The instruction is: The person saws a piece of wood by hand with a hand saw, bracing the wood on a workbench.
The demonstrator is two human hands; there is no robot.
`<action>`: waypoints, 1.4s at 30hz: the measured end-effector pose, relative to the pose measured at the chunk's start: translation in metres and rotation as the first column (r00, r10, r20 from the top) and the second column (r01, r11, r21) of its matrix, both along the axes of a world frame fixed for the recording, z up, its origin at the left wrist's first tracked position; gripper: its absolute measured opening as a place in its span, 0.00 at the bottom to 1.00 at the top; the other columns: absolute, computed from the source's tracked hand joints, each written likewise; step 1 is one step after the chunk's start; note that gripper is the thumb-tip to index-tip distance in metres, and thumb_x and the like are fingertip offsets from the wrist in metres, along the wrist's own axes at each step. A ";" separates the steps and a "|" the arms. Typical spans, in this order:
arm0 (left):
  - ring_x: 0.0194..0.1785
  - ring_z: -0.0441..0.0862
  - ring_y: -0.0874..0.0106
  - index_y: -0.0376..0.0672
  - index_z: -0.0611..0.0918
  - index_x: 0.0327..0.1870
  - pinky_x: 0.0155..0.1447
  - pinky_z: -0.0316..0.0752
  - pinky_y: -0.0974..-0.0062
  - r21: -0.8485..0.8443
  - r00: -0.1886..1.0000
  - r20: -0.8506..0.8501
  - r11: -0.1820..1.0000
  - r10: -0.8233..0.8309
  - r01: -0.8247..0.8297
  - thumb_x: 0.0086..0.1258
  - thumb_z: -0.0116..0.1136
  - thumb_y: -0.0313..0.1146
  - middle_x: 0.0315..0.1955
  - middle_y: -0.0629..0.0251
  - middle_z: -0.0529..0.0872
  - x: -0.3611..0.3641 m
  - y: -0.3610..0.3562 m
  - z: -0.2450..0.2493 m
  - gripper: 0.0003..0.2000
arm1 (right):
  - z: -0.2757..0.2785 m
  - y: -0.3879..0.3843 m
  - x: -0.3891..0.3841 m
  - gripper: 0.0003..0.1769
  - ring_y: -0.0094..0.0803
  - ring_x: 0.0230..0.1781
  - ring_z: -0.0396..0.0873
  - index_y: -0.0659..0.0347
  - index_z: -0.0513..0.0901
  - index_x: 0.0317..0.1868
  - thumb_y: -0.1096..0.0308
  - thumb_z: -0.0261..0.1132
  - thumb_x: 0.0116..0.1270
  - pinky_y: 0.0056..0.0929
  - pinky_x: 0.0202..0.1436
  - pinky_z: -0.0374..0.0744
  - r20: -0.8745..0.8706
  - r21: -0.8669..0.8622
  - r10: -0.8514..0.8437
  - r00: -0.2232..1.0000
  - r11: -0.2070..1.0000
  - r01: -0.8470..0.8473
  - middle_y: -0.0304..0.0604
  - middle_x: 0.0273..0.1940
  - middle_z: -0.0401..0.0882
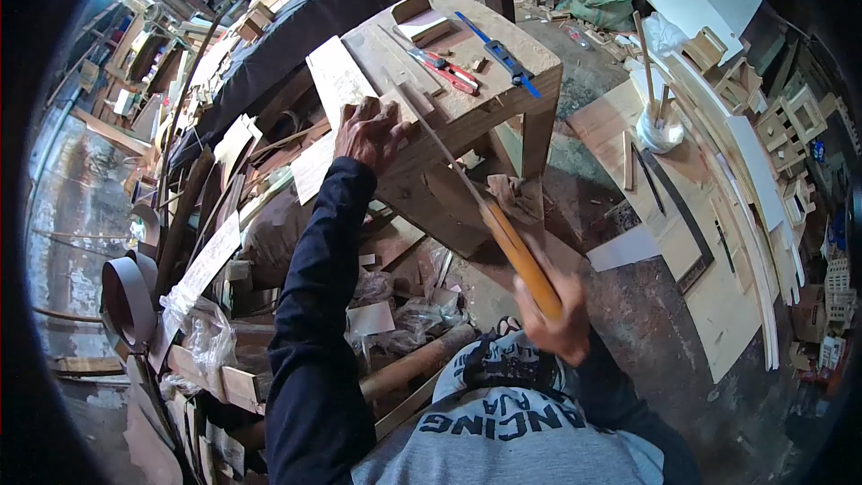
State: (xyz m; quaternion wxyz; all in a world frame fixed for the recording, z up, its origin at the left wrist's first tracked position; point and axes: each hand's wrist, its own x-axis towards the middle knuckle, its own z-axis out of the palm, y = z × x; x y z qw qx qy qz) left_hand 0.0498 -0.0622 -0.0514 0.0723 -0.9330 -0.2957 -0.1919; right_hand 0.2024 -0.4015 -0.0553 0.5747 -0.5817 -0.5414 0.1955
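My left hand [370, 133] presses down on pale boards [339, 72] at the near edge of the wooden workbench [525, 40], its fingers bent over the wood. My right hand [555, 319], slightly blurred, is wrapped round the orange handle of a saw [521, 260]. The thin blade runs up and left from the handle to the wood just right of my left hand. Farther back on the bench are red-handled pliers or cutters [449, 72], a blue and black clamp-like tool [503, 56] and a small wooden block [424, 27].
At the right, a low plywood board [718, 305] holds a plastic-wrapped pot [660, 133] with sticks and dark strips. Long white strips lie beside it. A dark-covered table [278, 40] with wood pieces stands at the upper left. Scraps and plastic [211, 341] lie at the lower left.
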 end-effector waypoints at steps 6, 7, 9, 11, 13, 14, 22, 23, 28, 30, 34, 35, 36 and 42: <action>0.52 0.78 0.55 0.39 0.84 0.54 0.61 0.68 0.60 0.066 0.999 0.006 0.997 -0.044 0.044 0.71 0.59 0.44 0.46 0.53 0.83 -0.001 -0.002 0.002 0.19 | 0.006 0.041 0.002 0.33 0.52 0.49 0.87 0.74 0.70 0.69 0.81 0.59 0.60 0.35 0.51 0.83 -0.082 -0.124 0.052 0.995 0.990 -0.062 0.65 0.55 0.81; 0.53 0.78 0.54 0.39 0.84 0.54 0.62 0.68 0.60 0.065 0.999 0.009 0.997 -0.035 0.035 0.70 0.59 0.44 0.46 0.53 0.83 0.000 0.001 0.000 0.19 | 0.008 0.059 0.004 0.33 0.52 0.49 0.87 0.74 0.70 0.69 0.81 0.59 0.60 0.34 0.52 0.83 -0.091 -0.087 0.053 0.994 0.994 -0.061 0.65 0.55 0.81; 0.54 0.78 0.53 0.40 0.85 0.54 0.62 0.68 0.58 0.047 0.999 0.026 0.998 -0.040 0.038 0.69 0.60 0.44 0.49 0.51 0.84 0.000 0.003 -0.002 0.19 | 0.007 0.080 0.003 0.32 0.51 0.50 0.87 0.74 0.69 0.69 0.81 0.59 0.61 0.34 0.53 0.83 -0.111 -0.032 0.069 0.991 0.997 -0.073 0.65 0.55 0.81; 0.55 0.77 0.55 0.41 0.85 0.55 0.64 0.67 0.59 0.036 0.998 0.052 0.999 -0.024 0.022 0.69 0.60 0.44 0.48 0.51 0.83 -0.005 0.002 -0.007 0.19 | -0.005 0.055 0.001 0.32 0.50 0.48 0.87 0.74 0.70 0.69 0.80 0.59 0.62 0.33 0.52 0.83 -0.013 0.037 0.026 1.000 0.999 -0.026 0.64 0.54 0.82; 0.54 0.76 0.55 0.42 0.85 0.55 0.63 0.67 0.59 0.060 0.998 0.056 0.998 -0.028 0.024 0.69 0.60 0.44 0.48 0.52 0.83 -0.003 0.006 -0.008 0.20 | -0.012 0.017 0.003 0.32 0.49 0.48 0.87 0.74 0.70 0.69 0.80 0.59 0.62 0.33 0.52 0.83 0.058 0.045 -0.018 0.998 0.999 0.015 0.64 0.52 0.83; 0.54 0.76 0.55 0.42 0.85 0.55 0.63 0.67 0.59 0.044 0.998 0.055 0.999 -0.025 0.023 0.69 0.60 0.45 0.48 0.52 0.83 -0.004 0.005 -0.008 0.20 | -0.009 -0.009 0.000 0.32 0.48 0.48 0.87 0.74 0.70 0.69 0.80 0.59 0.62 0.33 0.52 0.83 0.075 0.006 -0.034 0.997 0.999 0.034 0.64 0.52 0.83; 0.54 0.76 0.55 0.42 0.86 0.55 0.65 0.66 0.60 0.033 0.999 0.043 0.999 -0.010 0.008 0.71 0.58 0.49 0.48 0.52 0.83 0.001 0.013 -0.012 0.22 | -0.001 0.087 0.001 0.33 0.55 0.52 0.85 0.72 0.69 0.70 0.79 0.61 0.63 0.40 0.53 0.82 0.021 0.066 -0.018 1.000 0.998 0.016 0.67 0.52 0.82; 0.54 0.76 0.54 0.42 0.86 0.55 0.65 0.66 0.60 0.033 0.999 0.036 0.999 -0.008 0.006 0.71 0.57 0.50 0.48 0.52 0.83 -0.003 0.016 -0.018 0.22 | 0.001 0.082 0.000 0.33 0.55 0.53 0.85 0.72 0.69 0.70 0.79 0.61 0.63 0.40 0.53 0.82 0.015 0.058 -0.006 1.000 0.998 0.005 0.68 0.53 0.81; 0.56 0.78 0.57 0.39 0.85 0.54 0.65 0.64 0.61 0.036 0.999 0.052 0.999 -0.012 0.010 0.72 0.57 0.48 0.46 0.50 0.84 -0.002 0.008 -0.008 0.21 | 0.040 -0.004 0.004 0.28 0.43 0.53 0.84 0.74 0.72 0.67 0.77 0.61 0.66 0.33 0.59 0.79 0.024 -0.083 -0.006 1.000 0.997 0.008 0.62 0.55 0.82; 0.54 0.77 0.56 0.41 0.86 0.54 0.65 0.65 0.60 0.069 0.996 0.082 0.997 -0.040 0.034 0.71 0.57 0.48 0.44 0.50 0.83 -0.001 0.009 -0.011 0.21 | 0.048 -0.002 0.001 0.28 0.40 0.51 0.84 0.74 0.72 0.67 0.78 0.61 0.65 0.32 0.57 0.79 -0.094 -0.173 0.007 0.996 0.985 -0.024 0.61 0.54 0.83; 0.56 0.78 0.57 0.39 0.84 0.54 0.65 0.64 0.59 0.029 0.999 0.033 1.000 -0.005 0.004 0.72 0.55 0.47 0.46 0.49 0.84 0.000 0.007 -0.009 0.21 | 0.044 0.055 0.014 0.34 0.55 0.53 0.84 0.71 0.69 0.70 0.78 0.62 0.61 0.41 0.54 0.82 -0.006 -0.108 0.032 0.999 0.994 -0.033 0.69 0.51 0.81; 0.55 0.78 0.58 0.40 0.84 0.55 0.64 0.65 0.59 0.041 1.000 0.013 0.999 0.021 -0.021 0.72 0.55 0.47 0.45 0.51 0.84 0.003 0.004 -0.003 0.21 | 0.041 0.064 0.020 0.34 0.55 0.51 0.85 0.71 0.69 0.70 0.78 0.62 0.61 0.41 0.53 0.82 0.001 -0.090 0.029 1.000 0.996 -0.029 0.69 0.50 0.82; 0.55 0.78 0.58 0.40 0.84 0.55 0.64 0.65 0.59 0.034 1.000 0.001 0.999 0.011 -0.011 0.72 0.55 0.48 0.46 0.51 0.84 0.000 0.005 -0.007 0.21 | 0.036 0.066 0.020 0.34 0.54 0.50 0.85 0.71 0.70 0.70 0.78 0.63 0.61 0.41 0.52 0.82 -0.002 -0.090 0.027 1.000 0.996 -0.027 0.68 0.49 0.82; 0.55 0.78 0.55 0.39 0.86 0.54 0.64 0.66 0.59 -0.028 0.998 0.038 0.998 0.052 -0.050 0.70 0.59 0.45 0.46 0.51 0.84 0.004 -0.005 0.004 0.20 | 0.044 -0.011 0.010 0.34 0.53 0.43 0.88 0.71 0.69 0.70 0.79 0.61 0.61 0.37 0.46 0.84 -0.024 -0.101 0.028 0.999 0.994 -0.031 0.65 0.46 0.83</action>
